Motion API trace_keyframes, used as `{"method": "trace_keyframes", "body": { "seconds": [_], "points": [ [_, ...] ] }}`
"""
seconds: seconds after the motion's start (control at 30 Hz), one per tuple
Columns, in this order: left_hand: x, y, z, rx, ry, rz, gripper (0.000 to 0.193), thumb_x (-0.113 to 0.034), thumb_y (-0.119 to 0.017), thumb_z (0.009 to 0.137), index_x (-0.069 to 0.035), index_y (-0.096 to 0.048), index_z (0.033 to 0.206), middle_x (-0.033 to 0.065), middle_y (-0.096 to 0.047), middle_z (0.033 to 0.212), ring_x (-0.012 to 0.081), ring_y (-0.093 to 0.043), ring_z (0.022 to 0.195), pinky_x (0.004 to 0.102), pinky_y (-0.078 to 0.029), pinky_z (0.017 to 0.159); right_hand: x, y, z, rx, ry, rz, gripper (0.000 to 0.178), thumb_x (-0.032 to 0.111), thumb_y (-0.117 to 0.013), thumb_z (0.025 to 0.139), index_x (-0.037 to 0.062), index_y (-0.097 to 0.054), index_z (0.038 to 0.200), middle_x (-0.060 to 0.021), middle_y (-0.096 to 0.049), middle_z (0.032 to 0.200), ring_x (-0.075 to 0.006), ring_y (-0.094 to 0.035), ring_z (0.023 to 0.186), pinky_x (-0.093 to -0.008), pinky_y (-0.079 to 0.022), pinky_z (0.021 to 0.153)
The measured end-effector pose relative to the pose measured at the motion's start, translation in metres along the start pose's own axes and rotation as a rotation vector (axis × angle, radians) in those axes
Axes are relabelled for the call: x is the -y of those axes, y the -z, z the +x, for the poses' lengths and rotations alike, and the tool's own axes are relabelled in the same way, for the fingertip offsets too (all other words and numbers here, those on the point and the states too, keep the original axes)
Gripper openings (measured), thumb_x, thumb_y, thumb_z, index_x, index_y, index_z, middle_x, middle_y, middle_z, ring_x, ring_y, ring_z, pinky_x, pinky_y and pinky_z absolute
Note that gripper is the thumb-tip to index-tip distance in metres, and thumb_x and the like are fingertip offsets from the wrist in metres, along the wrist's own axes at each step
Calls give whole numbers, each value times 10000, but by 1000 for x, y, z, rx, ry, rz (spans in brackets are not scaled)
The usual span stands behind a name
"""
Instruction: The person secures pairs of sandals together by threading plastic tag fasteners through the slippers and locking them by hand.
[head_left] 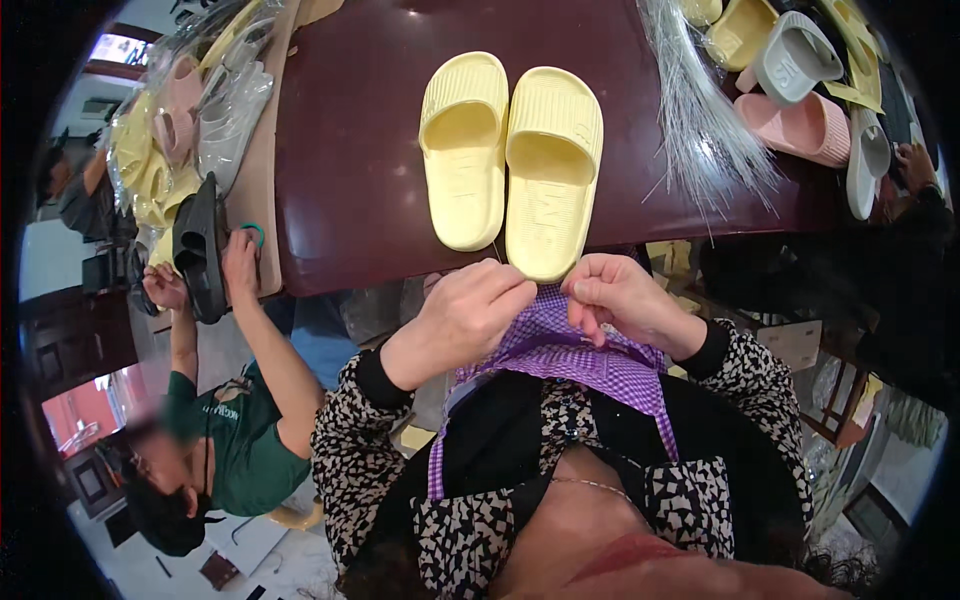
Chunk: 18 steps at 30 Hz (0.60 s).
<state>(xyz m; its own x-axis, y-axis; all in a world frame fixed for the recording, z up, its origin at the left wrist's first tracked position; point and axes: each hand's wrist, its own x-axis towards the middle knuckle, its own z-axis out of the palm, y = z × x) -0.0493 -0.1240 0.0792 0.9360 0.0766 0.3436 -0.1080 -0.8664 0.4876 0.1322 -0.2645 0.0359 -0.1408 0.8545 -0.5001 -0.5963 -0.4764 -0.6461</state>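
Note:
Two pale yellow slide slippers, the left slipper (467,205) and the right slipper (548,215), lie side by side near the table's front edge, straps away from me and heels toward me. The right one reaches a little past the edge. My left hand (465,315) is closed in a pinch just left of that heel. On its other side my right hand (630,300) also pinches, thumb against forefinger, its lower fingers curled. Both sets of fingertips are at the heel. Whatever lies between them is too small or hidden to make out.
A bundle of thin clear strands (700,110) hangs over the dark red table (345,150). Grey, pink and yellow slippers crowd the far right, including a pink slipper (800,130). At left, bagged slippers (175,120) are piled, and a co-worker in green handles a black slipper (200,250).

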Motion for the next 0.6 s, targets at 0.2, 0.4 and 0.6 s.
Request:
{"method": "trace_keyframes", "body": {
  "seconds": [0.2,0.4,0.6],
  "points": [
    [22,-2,6,-56,-29,35,169,-5,-600,685,-20,-584,852,78,-546,782,243,-560,684,340,-469,599,11,4,8,-57,88,57,155,128,-476,941,-15,-520,983,-124,-624,736,-133,-586,521,-244,-486,420],
    [55,6,27,-99,-3,78,80,-19,-605,716,-15,-572,789,89,-546,747,259,-570,701,361,-479,600,56,4,23,-236,146,-377,194,143,-466,943,-27,-557,967,-91,-617,701,-116,-570,507,-227,-477,435],
    [77,-1,37,-128,109,163,38,-34,-598,762,-9,-582,786,111,-563,749,287,-580,717,365,-485,607,80,9,18,-337,273,-986,237,165,-492,924,-31,-608,858,-42,-585,617,-90,-529,478,-212,-432,430]
  ]
}}
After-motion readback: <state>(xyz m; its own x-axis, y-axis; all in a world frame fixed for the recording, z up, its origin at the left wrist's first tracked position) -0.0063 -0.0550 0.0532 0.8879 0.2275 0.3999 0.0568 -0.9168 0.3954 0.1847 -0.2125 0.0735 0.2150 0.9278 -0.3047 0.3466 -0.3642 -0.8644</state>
